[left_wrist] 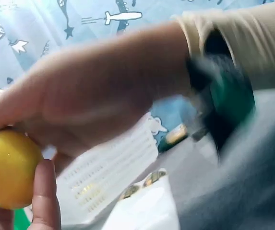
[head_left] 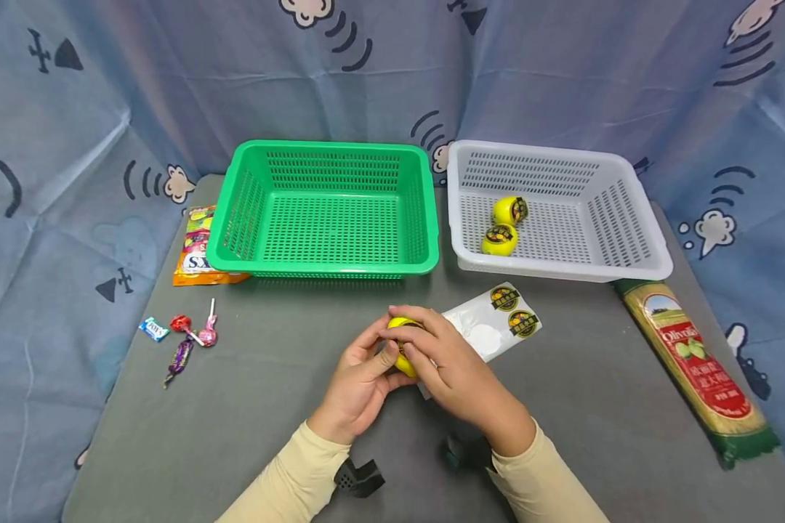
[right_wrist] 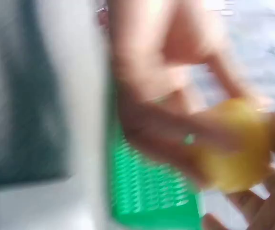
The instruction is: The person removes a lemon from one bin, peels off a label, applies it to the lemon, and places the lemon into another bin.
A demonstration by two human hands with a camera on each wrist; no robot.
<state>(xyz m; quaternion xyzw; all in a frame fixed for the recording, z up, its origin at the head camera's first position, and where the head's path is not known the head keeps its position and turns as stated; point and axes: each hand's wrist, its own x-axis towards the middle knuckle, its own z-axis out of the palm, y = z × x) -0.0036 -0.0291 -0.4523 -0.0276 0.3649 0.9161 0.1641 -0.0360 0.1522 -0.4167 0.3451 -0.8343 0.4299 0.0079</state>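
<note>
A yellow lemon [head_left: 403, 365] with a dark label partly showing sits between both hands, low over the middle of the table. My left hand [head_left: 358, 392] grips it from the left, fingers and thumb around its sides. Over its top and right side curl the fingers of my right hand [head_left: 459, 374], covering much of the label. The left wrist view shows a smooth, bare side of the lemon [left_wrist: 10, 167]; the right wrist view is blurred. Partly beneath the right hand lies a white sticker sheet [head_left: 482, 335] with two round black stickers at its far end.
Two labelled lemons [head_left: 499, 240] lie in the white basket [head_left: 562, 270] at the back right. Left of it stands a green basket [head_left: 327, 267], beside a candy bag [head_left: 196, 250]. Several wrapped sweets [head_left: 180, 357] lie at left, a pasta packet [head_left: 700, 363] at right.
</note>
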